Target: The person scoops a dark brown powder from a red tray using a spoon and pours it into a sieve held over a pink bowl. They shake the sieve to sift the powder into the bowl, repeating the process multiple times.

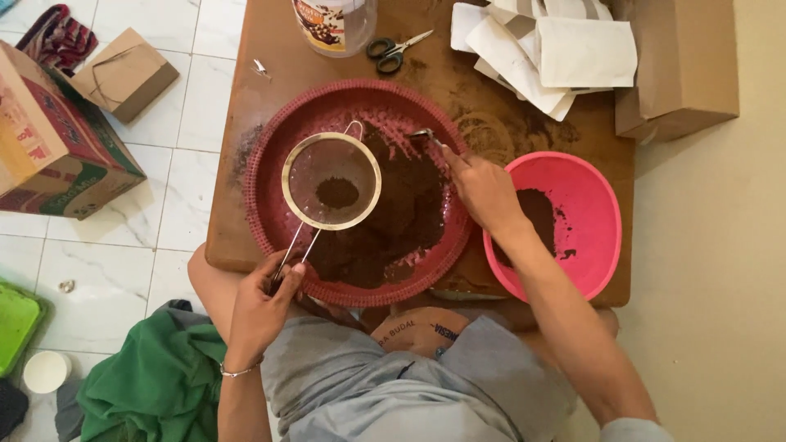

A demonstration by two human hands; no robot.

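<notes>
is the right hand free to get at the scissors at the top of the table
Probably not right away: the right hand holds a spoon over the red tray. The path to the scissors looks open, though.

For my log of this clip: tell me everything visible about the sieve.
The sieve is a round metal strainer with fine mesh and a pale rim, a little dark powder at its centre. Its thin wire handle runs down into the left hand, which holds it level above the red tray of brown powder.

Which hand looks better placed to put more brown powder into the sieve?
Probably the right hand: it holds the spoon at the powder in the red tray. The left hand is occupied, gripping the sieve handle.
</notes>
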